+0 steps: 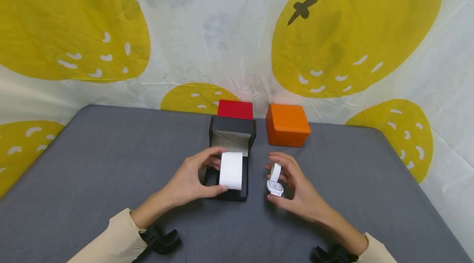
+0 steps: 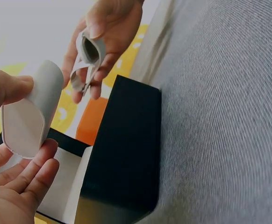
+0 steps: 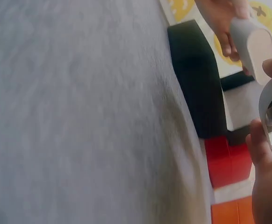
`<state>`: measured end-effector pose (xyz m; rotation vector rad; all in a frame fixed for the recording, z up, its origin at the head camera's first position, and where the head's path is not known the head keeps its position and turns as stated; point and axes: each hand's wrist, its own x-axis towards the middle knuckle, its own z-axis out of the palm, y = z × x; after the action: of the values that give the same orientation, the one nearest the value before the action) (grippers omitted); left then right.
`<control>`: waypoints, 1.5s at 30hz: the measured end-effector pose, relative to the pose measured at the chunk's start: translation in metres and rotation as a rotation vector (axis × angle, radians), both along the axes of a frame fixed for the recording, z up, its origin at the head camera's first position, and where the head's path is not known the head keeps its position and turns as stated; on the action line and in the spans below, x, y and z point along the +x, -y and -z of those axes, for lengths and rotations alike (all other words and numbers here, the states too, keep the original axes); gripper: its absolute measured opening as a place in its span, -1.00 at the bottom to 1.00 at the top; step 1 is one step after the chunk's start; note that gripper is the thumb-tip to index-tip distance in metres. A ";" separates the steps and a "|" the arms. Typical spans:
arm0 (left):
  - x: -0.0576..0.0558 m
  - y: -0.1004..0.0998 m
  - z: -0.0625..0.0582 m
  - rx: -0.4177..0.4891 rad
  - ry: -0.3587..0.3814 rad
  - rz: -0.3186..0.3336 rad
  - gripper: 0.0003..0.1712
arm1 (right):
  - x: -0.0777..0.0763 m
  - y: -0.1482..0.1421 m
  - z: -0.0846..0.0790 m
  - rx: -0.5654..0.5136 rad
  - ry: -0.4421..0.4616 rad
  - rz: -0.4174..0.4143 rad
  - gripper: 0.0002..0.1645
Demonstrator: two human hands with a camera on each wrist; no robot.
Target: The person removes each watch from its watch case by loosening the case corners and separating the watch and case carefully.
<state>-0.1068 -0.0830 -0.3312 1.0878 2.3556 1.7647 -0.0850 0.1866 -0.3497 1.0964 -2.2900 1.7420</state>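
My left hand pinches a white watch cushion between thumb and fingers, over the open black watch box. The cushion's rounded side and flat, pinkish end show in the left wrist view. To the right of the box, my right hand holds a white wristwatch by thumb and fingers, its pale dial facing up and its strap looped. The left wrist view shows the dark underside of the watch case. The box's raised lid has a light lining, and part of its inside is hidden behind the cushion.
Behind the black box stands a red box, and an orange box sits to its right. All rest on a grey cloth-covered table. A white curtain with yellow fruit shapes hangs along the back edge.
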 end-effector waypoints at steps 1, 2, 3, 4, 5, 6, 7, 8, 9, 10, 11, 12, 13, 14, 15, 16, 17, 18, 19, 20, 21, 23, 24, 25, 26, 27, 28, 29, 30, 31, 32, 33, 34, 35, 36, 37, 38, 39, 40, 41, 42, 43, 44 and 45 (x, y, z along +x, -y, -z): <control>0.000 0.001 0.000 0.001 -0.003 0.002 -0.21 | 0.000 -0.002 0.000 0.006 -0.001 0.006 -0.04; 0.000 0.002 0.000 0.004 -0.003 0.004 -0.21 | -0.001 -0.005 0.000 0.009 -0.004 0.009 -0.04; -0.001 0.003 0.000 0.006 -0.005 0.005 -0.22 | -0.001 -0.007 0.000 0.014 -0.004 0.015 -0.04; -0.001 0.004 0.000 0.006 -0.008 0.004 -0.22 | -0.001 -0.009 0.000 0.018 -0.006 0.018 -0.04; -0.001 0.005 0.000 0.003 -0.012 0.000 -0.22 | -0.001 -0.010 0.000 0.021 -0.004 0.022 -0.04; -0.001 0.006 0.001 0.001 -0.016 -0.003 -0.23 | -0.001 -0.012 0.000 0.025 -0.003 0.026 -0.04; -0.001 0.007 0.001 -0.003 -0.020 -0.008 -0.23 | -0.001 -0.014 0.000 0.030 -0.002 0.030 -0.04; -0.001 0.008 0.001 -0.005 -0.021 -0.013 -0.23 | -0.001 -0.015 -0.001 0.033 -0.002 0.034 -0.04; -0.001 0.009 0.001 -0.011 -0.025 -0.019 -0.23 | 0.000 -0.017 -0.001 0.039 0.002 0.041 -0.05; 0.000 0.011 0.001 -0.016 -0.027 -0.025 -0.23 | 0.000 -0.019 -0.002 0.045 0.005 0.047 -0.05; 0.000 0.012 0.001 -0.020 -0.027 -0.028 -0.22 | 0.000 -0.021 -0.003 0.052 0.015 0.056 -0.05; 0.000 0.013 0.001 -0.024 -0.027 -0.031 -0.22 | 0.000 -0.023 -0.004 0.062 0.031 0.066 -0.04; 0.000 0.014 0.001 -0.028 -0.027 -0.034 -0.22 | 0.000 -0.026 -0.005 0.070 0.042 0.074 -0.04; 0.000 0.014 0.001 -0.033 -0.025 -0.039 -0.22 | 0.000 -0.029 -0.005 0.075 0.053 0.081 -0.03; 0.001 0.015 0.001 -0.038 -0.023 -0.044 -0.22 | 0.000 -0.032 -0.005 0.080 0.055 0.087 -0.03; 0.001 0.016 0.001 -0.042 -0.021 -0.046 -0.22 | -0.001 -0.036 -0.005 0.086 0.064 0.094 -0.02; 0.001 0.016 0.001 -0.046 -0.022 -0.049 -0.22 | -0.001 -0.040 -0.004 0.088 0.072 0.098 -0.01; 0.001 0.017 0.002 -0.053 -0.021 -0.053 -0.22 | -0.002 -0.045 -0.003 0.090 0.078 0.101 -0.01; 0.002 0.017 0.002 -0.059 -0.024 -0.056 -0.22 | -0.003 -0.050 -0.001 0.090 0.074 0.102 0.00; 0.002 0.018 0.003 -0.064 -0.028 -0.057 -0.22 | -0.005 -0.055 0.001 0.094 0.068 0.103 0.01; 0.002 0.018 0.003 -0.070 -0.031 -0.058 -0.22 | -0.006 -0.060 0.004 0.097 0.070 0.104 0.02; 0.003 0.018 0.004 -0.080 -0.046 -0.066 -0.22 | -0.009 -0.070 0.009 0.102 0.070 0.108 0.03; 0.003 0.019 0.004 -0.085 -0.052 -0.070 -0.22 | -0.010 -0.075 0.011 0.105 0.066 0.112 0.04; 0.003 0.019 0.004 -0.087 -0.059 -0.074 -0.23 | -0.011 -0.080 0.013 0.109 0.058 0.115 0.04; 0.004 0.020 0.004 -0.089 -0.064 -0.079 -0.23 | -0.012 -0.083 0.015 0.110 0.051 0.118 0.03; 0.004 0.020 0.004 -0.094 -0.069 -0.085 -0.24 | -0.013 -0.087 0.017 0.111 0.051 0.123 0.03; 0.004 0.020 0.004 -0.098 -0.073 -0.091 -0.24 | -0.013 -0.090 0.018 0.122 0.054 0.138 0.02; 0.005 0.020 0.003 -0.102 -0.075 -0.095 -0.24 | -0.013 -0.092 0.019 0.131 0.061 0.150 0.02; 0.005 0.020 0.003 -0.108 -0.077 -0.097 -0.24 | -0.014 -0.095 0.020 0.138 0.067 0.158 0.03; 0.005 0.020 0.004 -0.115 -0.076 -0.101 -0.24 | -0.014 -0.097 0.021 0.143 0.075 0.165 0.03; 0.005 0.020 0.006 -0.123 -0.077 -0.104 -0.24 | -0.014 -0.099 0.022 0.149 0.083 0.171 0.03; 0.003 0.021 0.009 -0.128 -0.073 -0.107 -0.23 | -0.014 -0.101 0.023 0.152 0.084 0.174 0.04; 0.001 0.022 0.014 -0.136 -0.070 -0.113 -0.22 | -0.014 -0.102 0.024 0.155 0.089 0.175 0.03; -0.001 0.022 0.020 -0.147 -0.068 -0.121 -0.21 | -0.015 -0.104 0.025 0.157 0.097 0.171 0.03; -0.003 0.023 0.025 -0.157 -0.065 -0.129 -0.20 | -0.015 -0.105 0.026 0.160 0.109 0.172 0.03; -0.006 0.024 0.031 -0.167 -0.061 -0.135 -0.19 | -0.015 -0.106 0.027 0.168 0.121 0.175 0.02; -0.009 0.025 0.036 -0.175 -0.059 -0.141 -0.19 | -0.015 -0.107 0.029 0.177 0.134 0.177 0.02; -0.011 0.026 0.041 -0.182 -0.057 -0.147 -0.18 | -0.016 -0.109 0.030 0.185 0.143 0.175 0.02; -0.012 0.026 0.044 -0.190 -0.060 -0.152 -0.19 | -0.016 -0.110 0.031 0.195 0.164 0.179 0.02; -0.013 0.026 0.045 -0.197 -0.061 -0.158 -0.19 | -0.016 -0.112 0.033 0.205 0.180 0.184 0.02; -0.013 0.027 0.047 -0.197 -0.062 -0.160 -0.19 | -0.017 -0.114 0.034 0.210 0.180 0.181 0.02; -0.013 0.027 0.048 -0.200 -0.062 -0.163 -0.19 | -0.018 -0.115 0.036 0.214 0.182 0.176 0.01; -0.013 0.026 0.048 -0.204 -0.063 -0.168 -0.20 | -0.019 -0.117 0.038 0.221 0.180 0.172 0.01; -0.013 0.026 0.049 -0.206 -0.061 -0.174 -0.19 | -0.019 -0.118 0.040 0.231 0.179 0.169 0.00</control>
<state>-0.1202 -0.1092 -0.3800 0.9488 2.6704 1.5075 -0.1043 0.3045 -0.3896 0.7732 -2.6585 1.6032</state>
